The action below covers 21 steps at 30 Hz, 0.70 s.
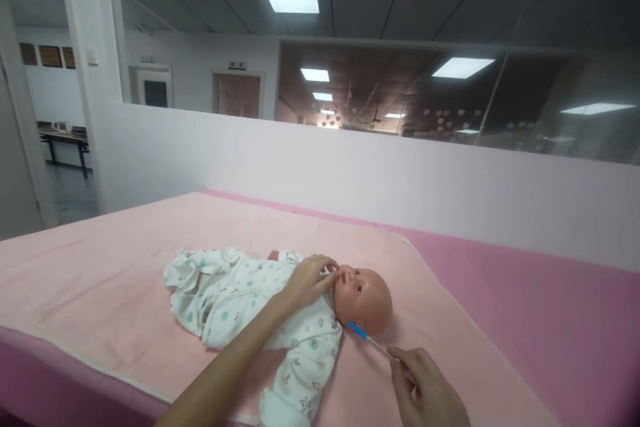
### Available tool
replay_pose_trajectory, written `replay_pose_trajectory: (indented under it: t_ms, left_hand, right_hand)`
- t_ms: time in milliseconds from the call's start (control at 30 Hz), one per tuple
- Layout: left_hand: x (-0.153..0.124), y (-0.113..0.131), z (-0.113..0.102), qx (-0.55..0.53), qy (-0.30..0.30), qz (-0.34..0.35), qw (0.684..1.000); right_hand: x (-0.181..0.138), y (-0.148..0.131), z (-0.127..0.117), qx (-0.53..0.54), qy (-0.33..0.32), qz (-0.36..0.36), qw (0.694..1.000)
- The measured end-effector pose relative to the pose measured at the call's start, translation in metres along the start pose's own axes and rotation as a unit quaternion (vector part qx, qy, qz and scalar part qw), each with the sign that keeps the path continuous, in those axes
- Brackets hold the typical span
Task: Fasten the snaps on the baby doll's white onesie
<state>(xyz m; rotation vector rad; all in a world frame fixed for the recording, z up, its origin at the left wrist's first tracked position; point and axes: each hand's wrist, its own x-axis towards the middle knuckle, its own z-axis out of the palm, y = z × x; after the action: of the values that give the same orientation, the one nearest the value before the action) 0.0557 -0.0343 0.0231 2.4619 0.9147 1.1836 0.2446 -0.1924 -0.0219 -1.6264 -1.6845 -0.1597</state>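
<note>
A baby doll (363,297) in a white patterned suit (235,297) lies on its back on a pale pink blanket (125,267), head to the right. My left hand (310,278) rests on the doll's chin, fingers curled and pinched at its mouth. My right hand (425,387) is at the lower right, pinching the end of a thin stick with a blue tip (369,339). The blue tip touches the doll's head near its ear.
The blanket covers a darker pink padded surface (540,307) that runs to a white partition wall (400,180) behind. Glass panes sit above the wall. At the far left a doorway opens onto a room with a dark table (65,140).
</note>
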Motion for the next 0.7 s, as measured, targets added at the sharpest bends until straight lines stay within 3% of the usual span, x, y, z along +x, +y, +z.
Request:
replay_pose_trajectory:
  t_ms: [200,333,400,467,567,633,700]
  left_hand:
    - [-0.006,-0.012,0.013,-0.027,0.009,-0.054,0.998]
    - [-0.008,-0.015,0.013,-0.065,0.019,-0.081,0.994]
    - [-0.007,-0.017,0.014,-0.097,0.030,-0.094,0.990]
    - [-0.007,-0.017,0.014,-0.128,0.041,-0.105,0.985]
    - [-0.007,-0.018,0.014,-0.157,0.050,-0.113,0.980]
    - [-0.007,-0.019,0.014,-0.165,0.052,-0.115,0.978]
    - [-0.007,-0.020,0.014,-0.171,0.053,-0.116,0.977]
  right_hand:
    - [0.006,-0.012,-0.021,0.077,0.018,0.055,0.995]
    - [0.023,-0.015,-0.035,0.208,0.052,0.144,0.966]
    - [0.045,-0.010,-0.051,0.308,0.064,0.195,0.929]
    - [0.072,-0.001,-0.071,0.424,0.084,0.230,0.872]
    - [0.111,0.015,-0.098,0.575,0.122,0.169,0.791]
    - [0.128,0.022,-0.106,0.579,0.107,0.143,0.796]
    - [0.138,0.025,-0.107,0.526,0.066,0.176,0.829]
